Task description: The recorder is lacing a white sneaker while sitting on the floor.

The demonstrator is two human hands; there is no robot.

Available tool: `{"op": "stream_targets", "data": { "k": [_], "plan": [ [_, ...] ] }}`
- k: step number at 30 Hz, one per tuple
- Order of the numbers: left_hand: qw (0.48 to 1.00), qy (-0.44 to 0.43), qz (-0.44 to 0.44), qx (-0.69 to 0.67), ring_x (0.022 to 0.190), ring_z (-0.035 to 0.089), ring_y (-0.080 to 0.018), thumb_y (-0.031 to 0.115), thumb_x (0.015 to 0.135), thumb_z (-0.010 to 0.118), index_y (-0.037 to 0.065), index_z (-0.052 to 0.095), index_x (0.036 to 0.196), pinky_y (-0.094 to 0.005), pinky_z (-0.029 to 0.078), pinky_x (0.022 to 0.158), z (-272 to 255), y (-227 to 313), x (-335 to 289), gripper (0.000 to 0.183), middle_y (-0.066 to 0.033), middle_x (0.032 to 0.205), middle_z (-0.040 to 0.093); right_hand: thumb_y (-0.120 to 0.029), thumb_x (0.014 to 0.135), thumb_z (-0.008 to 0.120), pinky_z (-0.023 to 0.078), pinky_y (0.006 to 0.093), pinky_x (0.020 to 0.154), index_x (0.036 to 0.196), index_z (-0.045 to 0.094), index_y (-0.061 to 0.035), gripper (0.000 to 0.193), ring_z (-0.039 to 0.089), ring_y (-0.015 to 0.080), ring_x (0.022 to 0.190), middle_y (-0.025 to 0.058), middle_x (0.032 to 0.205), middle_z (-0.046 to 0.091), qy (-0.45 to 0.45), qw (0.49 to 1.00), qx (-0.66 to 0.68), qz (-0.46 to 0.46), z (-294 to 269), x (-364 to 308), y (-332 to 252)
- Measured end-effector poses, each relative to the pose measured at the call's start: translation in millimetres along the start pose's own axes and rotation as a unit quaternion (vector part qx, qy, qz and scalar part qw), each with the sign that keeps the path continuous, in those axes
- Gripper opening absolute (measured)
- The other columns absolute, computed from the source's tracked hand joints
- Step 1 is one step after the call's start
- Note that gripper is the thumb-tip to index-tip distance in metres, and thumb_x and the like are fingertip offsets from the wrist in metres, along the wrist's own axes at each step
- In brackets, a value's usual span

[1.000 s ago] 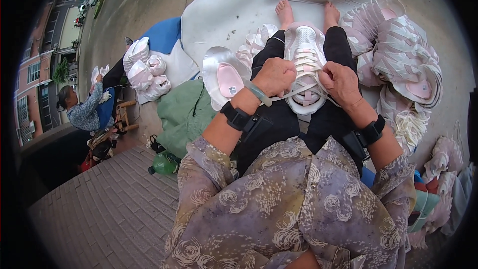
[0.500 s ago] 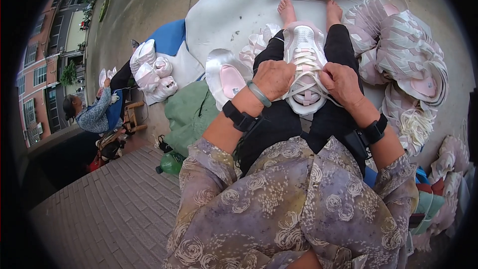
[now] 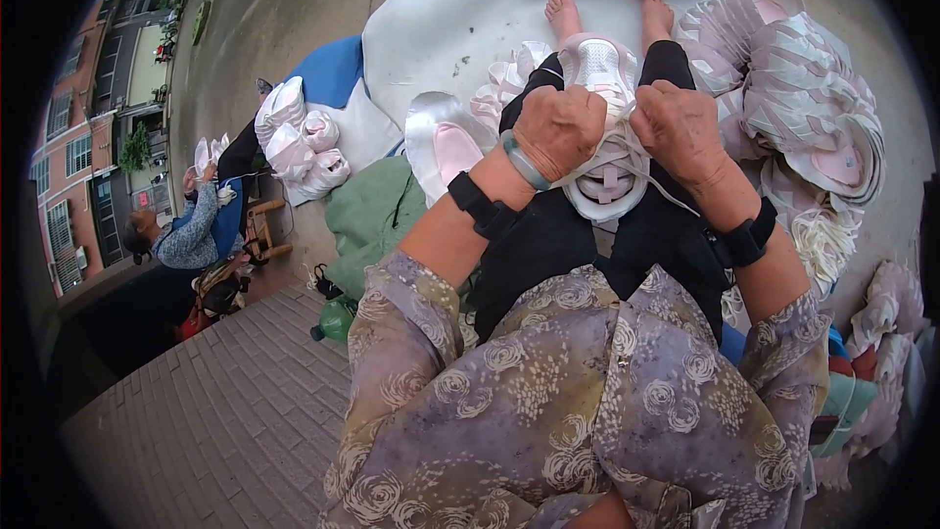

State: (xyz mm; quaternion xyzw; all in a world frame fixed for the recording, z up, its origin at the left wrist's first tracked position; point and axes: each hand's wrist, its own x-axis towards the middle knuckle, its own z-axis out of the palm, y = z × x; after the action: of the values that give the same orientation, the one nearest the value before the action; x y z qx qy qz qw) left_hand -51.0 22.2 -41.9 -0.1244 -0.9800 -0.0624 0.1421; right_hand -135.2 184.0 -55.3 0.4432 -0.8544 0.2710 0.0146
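Note:
Between my thighs lies a white and pink lace-up shoe (image 3: 598,61), its toe pointing away from me and its opening toward me. My left hand (image 3: 560,132) is a closed fist over the shoe's left side, gripping a lace. On the right, my right hand (image 3: 682,134) is closed too, holding the cream shoelace (image 3: 630,145) beside the eyelets. Both fists hide part of the lacing, and a loose lace end trails below the right one. Beside my left forearm rests a white piece with a pink insole-like lining (image 3: 454,149).
Stacks of white and pink shoe uppers (image 3: 798,88) and a bundle of cream laces (image 3: 824,240) lie on the right. A white sheet (image 3: 460,20) covers the ground ahead. Left are green cloth (image 3: 367,216), white bundles (image 3: 294,142) and a seated person (image 3: 191,225) holding shoe pieces.
Both fists have moved up along the shoe toward its toe and turned knuckles-up, with the lace drawn along. The shoe stays between my thighs.

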Motion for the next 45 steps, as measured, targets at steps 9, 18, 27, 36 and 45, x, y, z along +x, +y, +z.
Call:
{"op": "stream_targets", "data": {
  "k": [9,18,27,36,45],
  "plan": [
    [0.945,-0.069,-0.244,-0.206,0.048,0.055,-0.0239,0.021,0.073,0.061,0.004,0.053,0.063,-0.0326,0.042,0.046,5,-8,-27,0.022,-0.0098,0.054,0.054,-0.022,0.073,0.057,0.043,0.032,0.053,0.068,0.057,-0.0004,0.022,0.055,0.0217,0.055,0.0104,0.058,0.055,-0.112,0.924,0.28,0.234,23,-22,12],
    [0.932,-0.023,-0.285,-0.223,0.049,0.055,-0.0243,0.013,0.073,0.058,0.004,0.051,0.065,-0.0325,0.041,0.045,18,-14,-46,0.014,-0.0103,0.055,0.055,-0.023,0.072,0.055,0.043,0.0396,0.056,0.066,0.056,-0.0015,0.022,0.057,0.0322,0.06,0.0148,0.061,0.056,-0.082,0.958,0.217,0.171,23,-21,6],
    [0.929,-0.012,-0.3,-0.216,0.047,0.052,-0.0136,0.011,0.073,0.065,0.004,0.052,0.07,-0.0259,0.041,0.046,1,-27,-36,0.015,-0.0051,0.057,0.055,-0.015,0.074,0.057,0.042,0.0308,0.05,0.07,0.055,-0.0017,0.014,0.051,0.0202,0.051,0.0077,0.056,0.052,-0.099,0.932,0.292,0.192,14,-23,23],
    [0.894,0.005,-0.273,-0.355,0.05,0.041,-0.0026,0.012,0.072,0.068,0.003,0.056,0.091,-0.0174,0.036,0.047,2,8,-67,0.024,0.002,0.062,0.049,-0.007,0.067,0.059,0.043,0.026,0.053,0.084,0.055,-0.0021,0.018,0.051,0.0147,0.055,0.0055,0.07,0.052,-0.023,0.918,0.352,0.182,26,-56,-7],
    [0.799,-0.045,-0.352,-0.486,0.056,0.049,-0.0013,0.004,0.078,0.06,-0.001,0.053,0.09,-0.0166,0.04,0.049,24,1,-77,0.015,0.0031,0.069,0.055,-0.003,0.074,0.058,0.045,0.0358,0.058,0.094,0.053,-0.0053,0.02,0.056,0.0299,0.068,0.0101,0.081,0.055,-0.002,0.98,0.191,-0.049,24,-52,4]
  ]
}}
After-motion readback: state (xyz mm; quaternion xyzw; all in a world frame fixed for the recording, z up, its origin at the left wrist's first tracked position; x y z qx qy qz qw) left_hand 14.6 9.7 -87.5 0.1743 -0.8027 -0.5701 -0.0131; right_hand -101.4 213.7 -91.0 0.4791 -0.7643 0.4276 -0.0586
